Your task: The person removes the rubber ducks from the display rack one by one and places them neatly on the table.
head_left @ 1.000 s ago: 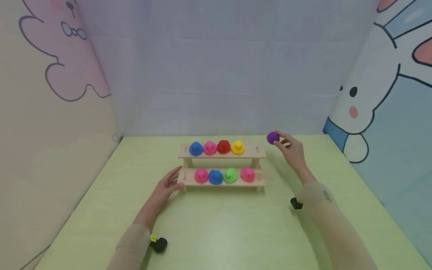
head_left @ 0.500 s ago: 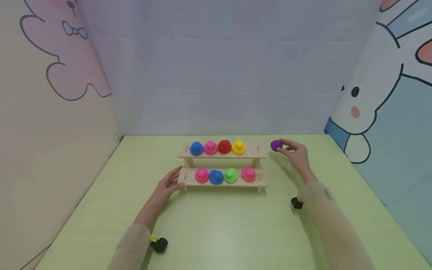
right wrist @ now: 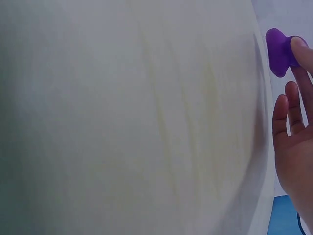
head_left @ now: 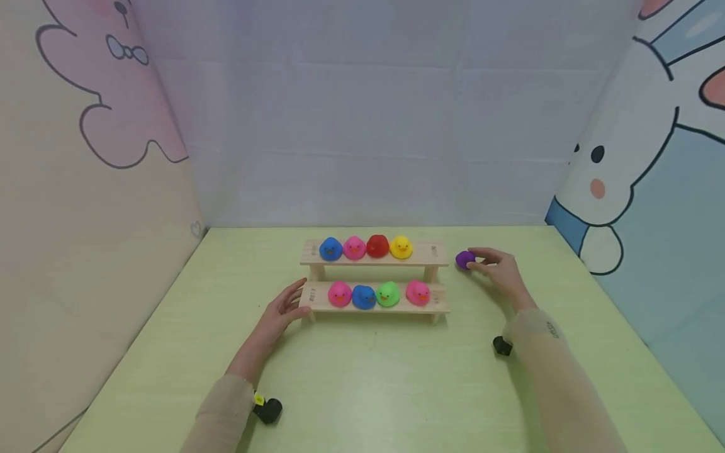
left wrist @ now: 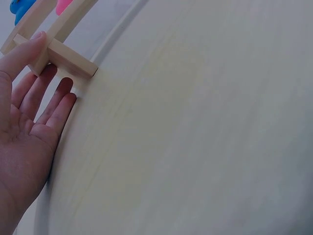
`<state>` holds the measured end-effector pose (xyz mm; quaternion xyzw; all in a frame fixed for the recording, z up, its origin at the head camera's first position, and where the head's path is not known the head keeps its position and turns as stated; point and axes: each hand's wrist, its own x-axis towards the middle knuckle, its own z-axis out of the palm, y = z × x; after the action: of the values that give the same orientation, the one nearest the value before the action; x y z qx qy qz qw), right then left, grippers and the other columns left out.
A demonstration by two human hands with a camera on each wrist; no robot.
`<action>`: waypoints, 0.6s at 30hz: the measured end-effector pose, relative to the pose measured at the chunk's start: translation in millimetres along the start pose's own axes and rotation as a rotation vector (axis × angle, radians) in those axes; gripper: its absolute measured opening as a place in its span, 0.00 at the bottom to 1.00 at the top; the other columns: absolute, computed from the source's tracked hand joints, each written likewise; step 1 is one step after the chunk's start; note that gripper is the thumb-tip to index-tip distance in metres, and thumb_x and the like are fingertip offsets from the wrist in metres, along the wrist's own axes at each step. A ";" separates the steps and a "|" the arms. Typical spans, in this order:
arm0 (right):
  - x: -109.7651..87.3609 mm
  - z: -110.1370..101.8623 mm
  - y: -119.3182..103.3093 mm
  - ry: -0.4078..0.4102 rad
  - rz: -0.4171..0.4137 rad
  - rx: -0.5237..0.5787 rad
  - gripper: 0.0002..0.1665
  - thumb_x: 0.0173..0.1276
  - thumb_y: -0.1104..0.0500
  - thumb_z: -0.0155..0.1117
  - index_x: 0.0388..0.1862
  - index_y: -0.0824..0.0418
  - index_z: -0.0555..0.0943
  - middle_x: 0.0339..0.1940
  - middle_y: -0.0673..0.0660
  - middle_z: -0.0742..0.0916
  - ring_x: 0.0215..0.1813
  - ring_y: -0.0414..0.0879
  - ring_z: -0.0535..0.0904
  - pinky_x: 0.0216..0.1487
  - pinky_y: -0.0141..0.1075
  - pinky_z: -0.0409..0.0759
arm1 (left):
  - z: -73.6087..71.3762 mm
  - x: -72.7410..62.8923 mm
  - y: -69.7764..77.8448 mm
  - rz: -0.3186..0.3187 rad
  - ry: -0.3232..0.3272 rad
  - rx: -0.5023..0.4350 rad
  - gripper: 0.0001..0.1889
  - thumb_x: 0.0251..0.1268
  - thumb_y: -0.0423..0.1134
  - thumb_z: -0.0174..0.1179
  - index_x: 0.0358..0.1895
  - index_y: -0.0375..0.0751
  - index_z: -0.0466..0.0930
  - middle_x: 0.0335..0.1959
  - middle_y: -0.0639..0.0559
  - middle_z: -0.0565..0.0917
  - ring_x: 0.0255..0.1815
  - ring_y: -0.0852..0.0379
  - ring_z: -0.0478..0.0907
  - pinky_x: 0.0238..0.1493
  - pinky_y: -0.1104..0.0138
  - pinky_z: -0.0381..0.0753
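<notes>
A two-tier wooden rack (head_left: 419, 255) stands mid-table with small rubber ducks on both shelves. Blue, pink, red (head_left: 377, 246) and yellow ones line the upper shelf; pink, blue, green (head_left: 387, 294) and pink sit on the lower, with a gap after the green. My left hand (head_left: 280, 311) grips the lower shelf's left end, its thumb (left wrist: 29, 51) on top and fingertips at the underside. Right of the rack, my right hand (head_left: 501, 272) pinches a purple rubber duck (right wrist: 279, 53) by its narrow part between thumb and fingers. The other fingers are loosely bent.
The pale green tabletop (head_left: 368, 377) extends around the rack. A white cloth backdrop (head_left: 362, 126) hangs behind it, and cartoon-printed panels (head_left: 668, 251) stand on both sides. Black wrist cameras (head_left: 268, 411) stick out from both cuffs.
My right hand has come down and toward me with the purple duck, shifting slightly right. My left hand stays at the rack's left end, and the ducks on the shelves keep their places.
</notes>
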<state>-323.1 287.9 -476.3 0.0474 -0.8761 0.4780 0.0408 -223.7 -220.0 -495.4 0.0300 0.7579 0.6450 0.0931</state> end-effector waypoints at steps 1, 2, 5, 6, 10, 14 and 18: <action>0.3 0.1 1.1 -0.009 0.014 0.013 0.30 0.67 0.48 0.67 0.65 0.58 0.77 0.64 0.64 0.81 0.48 0.36 0.72 0.50 0.28 0.69 | 0.2 0.1 0.1 0.002 0.000 -0.001 0.37 0.68 0.42 0.63 0.77 0.57 0.57 0.76 0.44 0.65 0.74 0.41 0.67 0.74 0.48 0.66; 0.7 0.2 2.0 -0.016 0.029 0.024 0.30 0.68 0.49 0.67 0.66 0.58 0.77 0.65 0.64 0.80 0.48 0.36 0.72 0.50 0.29 0.68 | 0.5 0.3 0.1 0.004 0.000 -0.003 0.37 0.68 0.42 0.63 0.77 0.57 0.57 0.76 0.44 0.65 0.74 0.41 0.66 0.75 0.48 0.65; 2.2 0.5 5.5 -0.041 0.070 0.070 0.30 0.69 0.52 0.67 0.67 0.60 0.75 0.67 0.62 0.80 0.48 0.37 0.71 0.50 0.31 0.67 | 0.7 0.6 -0.5 0.004 -0.003 -0.003 0.37 0.68 0.42 0.63 0.77 0.57 0.57 0.76 0.44 0.65 0.74 0.41 0.66 0.75 0.47 0.64; 2.5 0.4 6.5 -0.049 0.082 0.084 0.31 0.68 0.52 0.67 0.67 0.61 0.74 0.66 0.60 0.81 0.47 0.37 0.71 0.50 0.31 0.67 | 0.7 0.6 -0.6 0.003 -0.003 -0.004 0.37 0.67 0.42 0.63 0.77 0.57 0.57 0.76 0.44 0.64 0.74 0.41 0.66 0.75 0.47 0.64; 2.2 0.4 7.4 -0.080 0.112 0.118 0.32 0.67 0.52 0.69 0.67 0.61 0.74 0.63 0.52 0.84 0.46 0.34 0.72 0.51 0.31 0.66 | 0.2 0.0 -0.4 0.000 -0.001 0.006 0.38 0.67 0.42 0.63 0.78 0.57 0.56 0.77 0.43 0.64 0.74 0.40 0.66 0.75 0.47 0.65; 0.7 0.0 6.0 -0.116 0.107 0.114 0.34 0.66 0.49 0.69 0.68 0.60 0.74 0.65 0.56 0.82 0.47 0.31 0.73 0.57 0.34 0.65 | 0.0 -0.5 0.4 -0.004 0.011 0.011 0.37 0.67 0.44 0.64 0.77 0.58 0.58 0.76 0.44 0.65 0.74 0.41 0.66 0.75 0.47 0.65; -0.4 -1.2 7.5 -0.153 0.093 0.106 0.35 0.67 0.48 0.68 0.69 0.58 0.73 0.68 0.63 0.78 0.49 0.29 0.72 0.67 0.44 0.63 | -0.4 -0.9 0.0 -0.001 0.010 0.013 0.37 0.67 0.44 0.64 0.77 0.58 0.58 0.76 0.44 0.65 0.74 0.41 0.66 0.75 0.47 0.65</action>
<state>-323.6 292.9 -481.9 0.0450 -0.8515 0.5199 -0.0512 -222.9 -220.5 -495.3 0.0270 0.7625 0.6403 0.0892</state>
